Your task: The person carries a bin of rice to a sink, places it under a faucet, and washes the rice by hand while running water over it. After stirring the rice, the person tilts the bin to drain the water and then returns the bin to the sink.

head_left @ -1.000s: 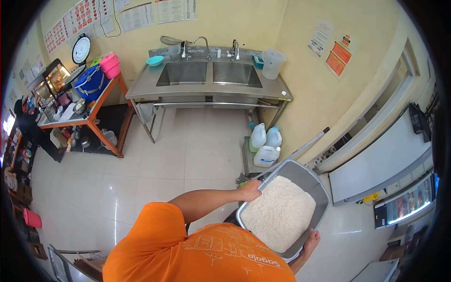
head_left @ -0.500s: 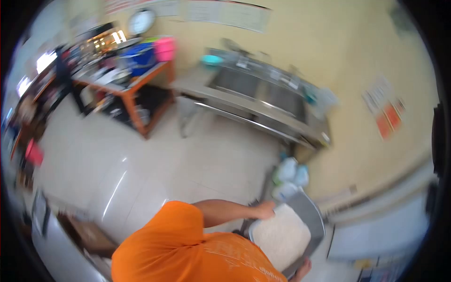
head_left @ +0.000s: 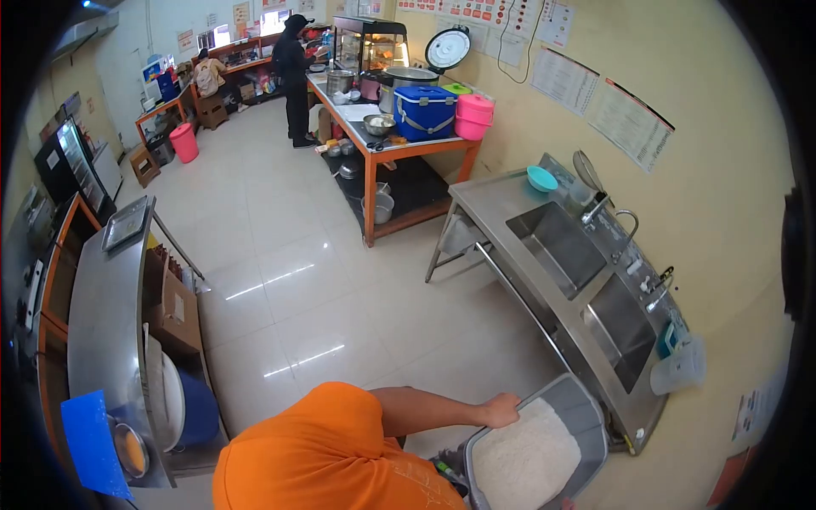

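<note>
In the head view, a deep grey plastic tub (head_left: 586,418) is at the lower right, close against the front of the sink unit. White grain that looks like uncooked rice (head_left: 527,457) fills much of it. My left hand (head_left: 502,410) is closed over the tub's upper left rim, its arm stretched across from the orange sleeve. Of my right hand (head_left: 568,504) only a sliver shows at the bottom edge, against the tub's lower side; its fingers are mostly hidden.
A steel double sink (head_left: 557,251) stands ahead on the right. An orange-framed table (head_left: 370,200) holds a blue cooler (head_left: 423,113) and a pink bucket (head_left: 473,117). Another person (head_left: 295,81) stands beyond it. A steel table (head_left: 106,297) runs along the left.
My view has swung right and lifted, so the sink and tables appear nearer or shifted. The tub remains in my left hand's grip; my right hand has slipped mostly out of view.
</note>
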